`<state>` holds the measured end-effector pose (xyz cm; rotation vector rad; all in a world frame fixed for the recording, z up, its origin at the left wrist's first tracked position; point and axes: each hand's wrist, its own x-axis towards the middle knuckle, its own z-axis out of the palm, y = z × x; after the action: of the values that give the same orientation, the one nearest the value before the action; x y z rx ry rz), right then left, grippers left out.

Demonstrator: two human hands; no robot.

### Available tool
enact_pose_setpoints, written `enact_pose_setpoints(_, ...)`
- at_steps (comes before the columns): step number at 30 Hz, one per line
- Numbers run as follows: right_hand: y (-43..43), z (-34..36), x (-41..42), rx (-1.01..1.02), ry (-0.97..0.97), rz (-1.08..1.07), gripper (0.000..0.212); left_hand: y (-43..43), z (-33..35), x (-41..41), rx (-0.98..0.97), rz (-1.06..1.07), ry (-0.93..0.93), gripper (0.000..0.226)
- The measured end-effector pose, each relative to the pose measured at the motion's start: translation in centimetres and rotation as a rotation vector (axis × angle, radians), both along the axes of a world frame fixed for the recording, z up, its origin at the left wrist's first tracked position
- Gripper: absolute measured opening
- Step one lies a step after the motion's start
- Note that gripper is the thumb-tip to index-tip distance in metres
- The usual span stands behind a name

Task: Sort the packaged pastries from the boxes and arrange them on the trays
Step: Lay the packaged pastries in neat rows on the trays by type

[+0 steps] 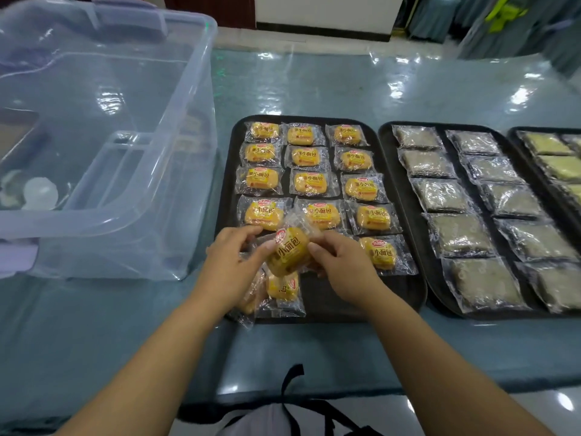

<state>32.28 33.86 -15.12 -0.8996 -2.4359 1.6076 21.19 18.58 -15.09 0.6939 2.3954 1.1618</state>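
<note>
1. While both hands pinch it, the bun (287, 251) hangs just above the tray's (361, 294) near end, directly between the fingertips and equally close to either hand.
2. The left hand (232, 262) grips its left edge; the right hand (342, 269) grips its right edge.
3. Its long axis is tilted and points roughly away from the person, while the laid rows lie crosswise. I judge it needs a turn before being set down.
4. Just right of the right hand lies the fifth row's one visible bun (380, 251), so the open slot is probably beneath the hands.
5. Loose buns (283, 287) lie just nearer than the fingertips, by the left wrist.
6. The bin (125, 171) stands left of the left hand, and the second tray (503, 314) lies right of the right hand.
</note>
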Motion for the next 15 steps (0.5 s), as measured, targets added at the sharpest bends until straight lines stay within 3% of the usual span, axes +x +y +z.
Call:
enact_pose_setpoints(6,0.3,-0.1,1.6,-0.188,-0.015,-0.132,0.016,0.5,-1.2,0.4,0.067,0.007,-0.207,0.017)
enact_pose_setpoints(9,0.4,-0.2,2.6,-0.241,-0.043,-0.176,0.015,0.9,-1.4,0.7,0.118,0.015,-0.271,0.022)
enact_pose_setpoints(15,1.4,-0.6,5.4,-0.082,-0.082,-0.234,0.011,2.2,-1.0,1.9,0.077,-0.141,-0.293,0.024)
